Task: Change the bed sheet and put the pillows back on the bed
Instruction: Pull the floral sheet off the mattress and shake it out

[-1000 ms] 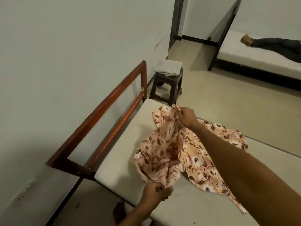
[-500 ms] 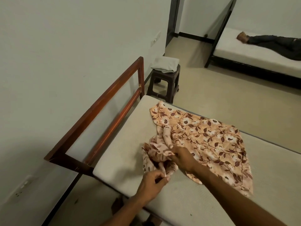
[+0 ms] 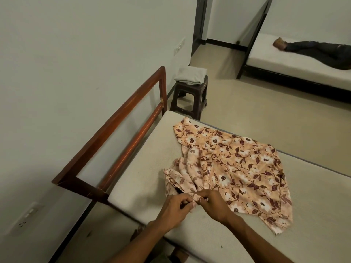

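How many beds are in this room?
2. The near bed, with a wooden headboard, bears the floral sheet; the far bed stands across the floor at upper right, a person lying on it. Others may be hidden.

One view only, head-worn, wide-angle, tilted forward and down over the mattress (image 3: 144, 168) corner. Very near: left hand (image 3: 171, 209) and right hand (image 3: 216, 207) fill bottom centre, forearms entering from the bottom edge, fingers (image 3: 187, 201) meeting on the floral sheet (image 3: 237, 168) edge. Headboard (image 3: 114, 121) runs left of the fingers; stool (image 3: 191, 87) and second bed (image 3: 303, 71) lie far beyond them.
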